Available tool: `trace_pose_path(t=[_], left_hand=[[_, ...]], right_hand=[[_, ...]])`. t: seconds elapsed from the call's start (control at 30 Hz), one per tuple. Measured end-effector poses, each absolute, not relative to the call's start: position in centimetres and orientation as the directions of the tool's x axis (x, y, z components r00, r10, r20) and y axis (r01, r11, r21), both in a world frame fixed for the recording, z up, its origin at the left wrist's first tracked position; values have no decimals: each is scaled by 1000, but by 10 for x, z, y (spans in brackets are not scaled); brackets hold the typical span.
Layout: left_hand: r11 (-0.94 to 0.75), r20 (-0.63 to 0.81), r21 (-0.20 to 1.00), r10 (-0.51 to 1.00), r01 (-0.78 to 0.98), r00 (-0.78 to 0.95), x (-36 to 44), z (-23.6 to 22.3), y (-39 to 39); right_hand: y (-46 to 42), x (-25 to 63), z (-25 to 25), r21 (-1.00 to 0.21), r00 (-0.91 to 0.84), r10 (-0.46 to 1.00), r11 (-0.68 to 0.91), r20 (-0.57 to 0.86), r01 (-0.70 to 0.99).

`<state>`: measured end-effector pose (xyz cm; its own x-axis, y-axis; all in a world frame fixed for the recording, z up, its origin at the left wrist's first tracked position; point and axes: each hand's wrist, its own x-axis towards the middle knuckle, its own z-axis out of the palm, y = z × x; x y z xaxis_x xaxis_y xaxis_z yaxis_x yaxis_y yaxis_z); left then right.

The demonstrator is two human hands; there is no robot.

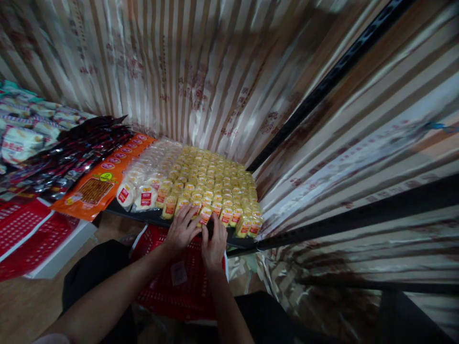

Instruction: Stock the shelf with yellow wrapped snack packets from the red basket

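Observation:
Rows of small yellow wrapped cakes (215, 177) with red-and-white labels cover the right end of a dark shelf. At their front edge, my left hand (182, 229) has its fingers bent over the packets, with thumb and forefinger at the left side of one wrapped cake (205, 216). My right hand (214, 243) meets that same cake from the right, thumb low in front and fingertips beside it. The cake sits between the two hands. Palms face down, so part of the grip is hidden. Beneath my wrists is a red perforated basket (179, 298).
Left of the cakes lie round white packets (145, 198), an orange snack bag (95, 184), dark shiny packets (79, 153) and white bags (21, 141). Another red basket (39, 239) stands at the left. Striped plastic sheeting (172, 71) and black metal bars (322, 86) enclose the shelf.

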<state>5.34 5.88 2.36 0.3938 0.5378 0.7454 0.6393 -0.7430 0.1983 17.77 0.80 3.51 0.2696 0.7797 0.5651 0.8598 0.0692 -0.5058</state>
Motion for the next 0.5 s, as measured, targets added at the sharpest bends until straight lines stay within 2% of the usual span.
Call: trace_pose_path(t=[0.1, 0.17, 0.3, 0.5], left_hand=[[-723, 743, 228, 563, 652, 364, 55, 23, 60], [-718, 740, 227, 567, 658, 363, 55, 24, 59], [-742, 744, 209, 543, 637, 389, 56, 29, 59], [-746, 755, 215, 536, 630, 378, 59, 29, 59]], right_hand=[[13, 174, 38, -659, 361, 807, 46, 467, 751], [16, 173, 39, -708, 399, 808, 32, 434, 706], [21, 175, 42, -719, 422, 790, 34, 444, 694], [20, 178, 44, -664, 368, 812, 32, 453, 747]])
